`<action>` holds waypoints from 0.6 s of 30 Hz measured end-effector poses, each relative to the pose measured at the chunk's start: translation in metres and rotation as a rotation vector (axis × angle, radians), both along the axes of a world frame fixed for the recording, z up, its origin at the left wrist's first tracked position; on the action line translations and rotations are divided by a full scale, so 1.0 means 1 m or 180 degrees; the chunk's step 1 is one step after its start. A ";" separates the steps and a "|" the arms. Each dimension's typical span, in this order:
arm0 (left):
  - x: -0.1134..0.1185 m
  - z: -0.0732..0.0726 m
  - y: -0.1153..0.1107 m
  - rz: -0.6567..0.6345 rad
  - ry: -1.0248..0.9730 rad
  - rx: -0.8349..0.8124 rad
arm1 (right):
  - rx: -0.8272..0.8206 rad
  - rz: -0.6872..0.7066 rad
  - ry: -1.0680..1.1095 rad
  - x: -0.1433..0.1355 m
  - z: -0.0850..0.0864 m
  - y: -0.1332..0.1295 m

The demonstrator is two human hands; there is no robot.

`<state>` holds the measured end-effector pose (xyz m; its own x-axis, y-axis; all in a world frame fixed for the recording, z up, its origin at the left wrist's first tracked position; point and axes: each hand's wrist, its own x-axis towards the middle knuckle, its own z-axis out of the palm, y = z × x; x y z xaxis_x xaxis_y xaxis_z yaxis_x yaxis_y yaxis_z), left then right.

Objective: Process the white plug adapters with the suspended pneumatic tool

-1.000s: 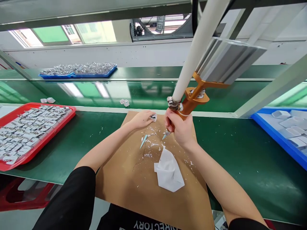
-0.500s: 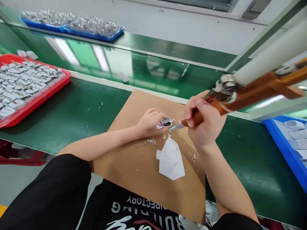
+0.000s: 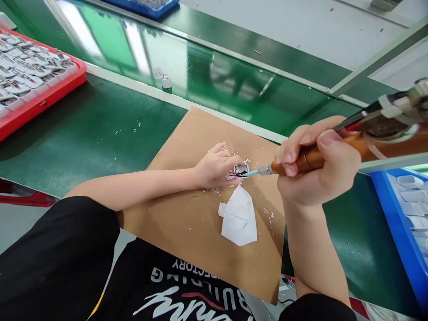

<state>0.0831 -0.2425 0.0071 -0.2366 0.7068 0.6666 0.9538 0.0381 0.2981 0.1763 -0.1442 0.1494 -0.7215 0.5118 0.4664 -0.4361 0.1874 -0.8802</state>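
My left hand (image 3: 217, 167) is closed around a small white plastic case (image 3: 241, 171) whose open end shows a dark inside and red and black wires. In my right hand (image 3: 317, 160) is an orange glue dispensing gun (image 3: 307, 159), its fingers wrapped round the barrel. The gun's pale blue needle tip (image 3: 252, 172) reaches the rim of the case; whether it touches cannot be made out. Below the hands a crumpled white tissue (image 3: 239, 218) lies on a brown cardboard sheet (image 3: 200, 129), with white scraps scattered about.
On the left stands a red tray (image 3: 67, 82) filled with white cases. A blue tray (image 3: 401, 232) with white parts is at the right. One small white case (image 3: 166, 81) sits behind the cardboard on the green bench (image 3: 110, 125). Another blue tray (image 3: 157, 10) is on the back ledge.
My right hand has brought the glue gun's tip to the case opening; earlier it was just beside it. My left hand holds the case much as before. The view has shifted.
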 end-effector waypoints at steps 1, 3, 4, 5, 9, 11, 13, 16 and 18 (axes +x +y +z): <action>0.000 0.000 0.000 0.0012 -0.0020 -0.0002 | 0.0016 -0.0022 0.0000 0.000 0.000 0.000; 0.000 0.000 0.001 0.0061 -0.0035 0.0035 | 0.0047 -0.0057 -0.0001 -0.001 0.000 0.000; 0.001 0.000 0.001 0.0093 -0.0031 0.0074 | 0.0054 -0.0056 0.0002 -0.001 0.001 -0.001; 0.001 0.000 0.001 0.0112 -0.0016 0.0120 | 0.0058 -0.0049 0.0028 -0.001 0.001 -0.001; 0.001 0.000 0.001 0.0096 0.0031 0.0190 | 0.0143 -0.0050 0.0123 -0.002 0.001 -0.002; 0.001 0.001 0.000 0.0085 0.0041 0.0214 | 0.0160 -0.0041 0.0089 -0.002 0.001 -0.002; 0.001 0.001 0.000 0.0087 0.0032 0.0242 | 0.0138 0.0002 0.0078 -0.002 0.001 -0.001; 0.001 0.002 -0.001 0.0099 -0.0047 0.0146 | 0.0209 0.0021 0.0059 -0.001 0.000 0.000; 0.001 0.003 -0.001 0.0096 -0.0098 0.0054 | 0.0273 0.0014 0.0038 -0.001 -0.001 0.002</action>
<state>0.0839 -0.2432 0.0099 -0.2782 0.6877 0.6706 0.9426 0.0614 0.3281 0.1753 -0.1426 0.1484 -0.7178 0.4664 0.5170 -0.4476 0.2598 -0.8557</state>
